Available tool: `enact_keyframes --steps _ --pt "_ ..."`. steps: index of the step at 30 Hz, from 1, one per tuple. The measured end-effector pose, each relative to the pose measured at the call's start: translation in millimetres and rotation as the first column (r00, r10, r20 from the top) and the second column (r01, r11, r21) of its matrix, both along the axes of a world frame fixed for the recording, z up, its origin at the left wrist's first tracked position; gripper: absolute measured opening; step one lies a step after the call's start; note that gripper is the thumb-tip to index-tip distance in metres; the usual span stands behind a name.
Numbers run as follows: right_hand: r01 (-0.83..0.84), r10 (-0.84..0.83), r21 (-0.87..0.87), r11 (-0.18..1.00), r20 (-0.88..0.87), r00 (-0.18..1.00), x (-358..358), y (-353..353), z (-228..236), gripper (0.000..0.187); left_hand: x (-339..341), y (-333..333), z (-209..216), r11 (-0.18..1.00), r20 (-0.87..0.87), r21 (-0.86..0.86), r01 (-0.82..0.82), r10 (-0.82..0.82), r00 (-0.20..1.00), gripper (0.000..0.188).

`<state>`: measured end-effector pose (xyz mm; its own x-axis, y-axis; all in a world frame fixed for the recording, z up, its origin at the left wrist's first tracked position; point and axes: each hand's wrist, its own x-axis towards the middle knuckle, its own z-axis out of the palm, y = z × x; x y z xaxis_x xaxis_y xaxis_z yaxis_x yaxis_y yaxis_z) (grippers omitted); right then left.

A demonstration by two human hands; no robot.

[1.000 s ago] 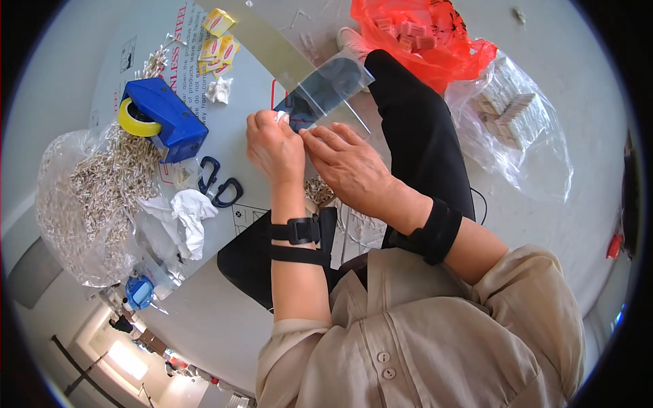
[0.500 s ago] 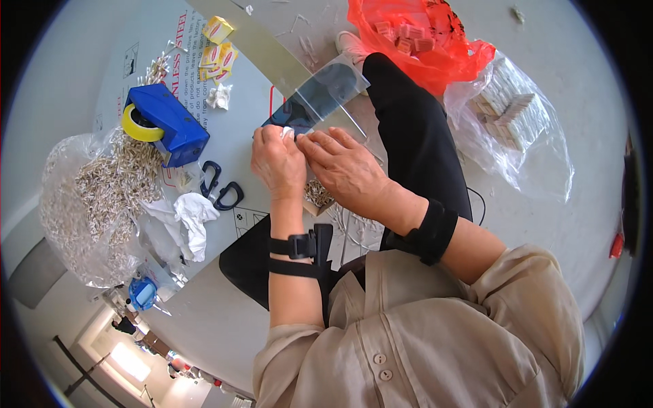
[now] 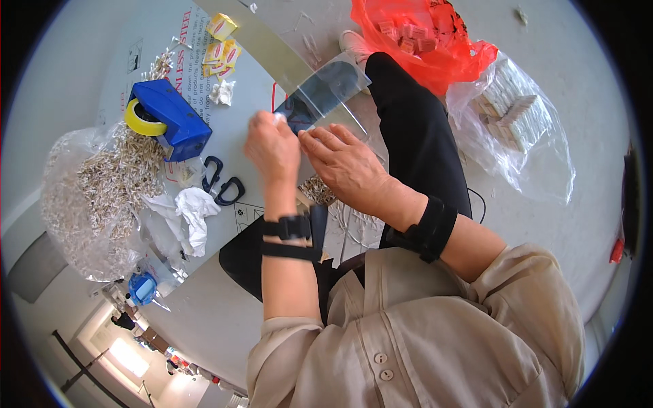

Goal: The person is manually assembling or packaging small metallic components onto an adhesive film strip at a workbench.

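My left hand [image 3: 273, 151] is closed, slightly smeared by motion, with a small white piece [image 3: 279, 118] showing at its fingertips; its kind cannot be made out. Beside it, my right hand [image 3: 347, 166] lies with its fingers stretched out and nothing visible in them. The fingertips of the right hand are close to the left hand. Just beyond both hands is a clear, dark-looking plastic sheet [image 3: 333, 85] at the table edge. Below the hands, partly hidden by the wrists, small cotton swabs [image 3: 317, 190] lie in an open box.
Left on the table are a blue tape dispenser [image 3: 180, 122], dark-handled scissors [image 3: 230, 191], a clear bag of cotton swabs [image 3: 102, 197] and crumpled white tissue [image 3: 196, 216]. Yellow packets [image 3: 221, 54] lie farther off. Red [image 3: 452, 58] and clear [image 3: 544, 149] bags stand on the floor at right.
My left hand has moved a little up and left, away from the right hand, taking the white piece along. The right hand has hardly moved.
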<state>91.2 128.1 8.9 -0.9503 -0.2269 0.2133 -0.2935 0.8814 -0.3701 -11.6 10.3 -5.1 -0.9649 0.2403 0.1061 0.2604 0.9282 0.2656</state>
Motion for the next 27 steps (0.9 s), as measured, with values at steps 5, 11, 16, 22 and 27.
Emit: enact_keyframes --steps 5,11,16,22,27 --pt "-0.033 0.034 -0.009 0.999 0.045 0.998 2 1 4 0.036 18 -2 0 0.994 -0.013 0.108 0.030 -0.029 0.999 0.013" --pt "-0.028 0.029 -0.016 0.999 0.060 0.998 2 0 4 0.035 18 0 1 0.997 -0.020 0.072 0.008 -0.006 1.000 0.012" --pt "-0.036 0.044 -0.063 0.997 0.122 0.992 3 0 6 0.039 10 3 4 0.995 0.037 0.095 -0.017 0.014 0.999 0.013" --pt "-0.012 0.020 -0.067 0.998 0.122 0.992 1 1 7 0.042 14 0 -3 0.992 -0.005 0.123 -0.036 0.037 0.999 0.011" --pt "-0.024 0.037 -0.093 0.995 0.139 0.990 2 2 7 0.045 14 3 2 0.995 0.006 0.097 -0.021 0.021 1.000 0.013"
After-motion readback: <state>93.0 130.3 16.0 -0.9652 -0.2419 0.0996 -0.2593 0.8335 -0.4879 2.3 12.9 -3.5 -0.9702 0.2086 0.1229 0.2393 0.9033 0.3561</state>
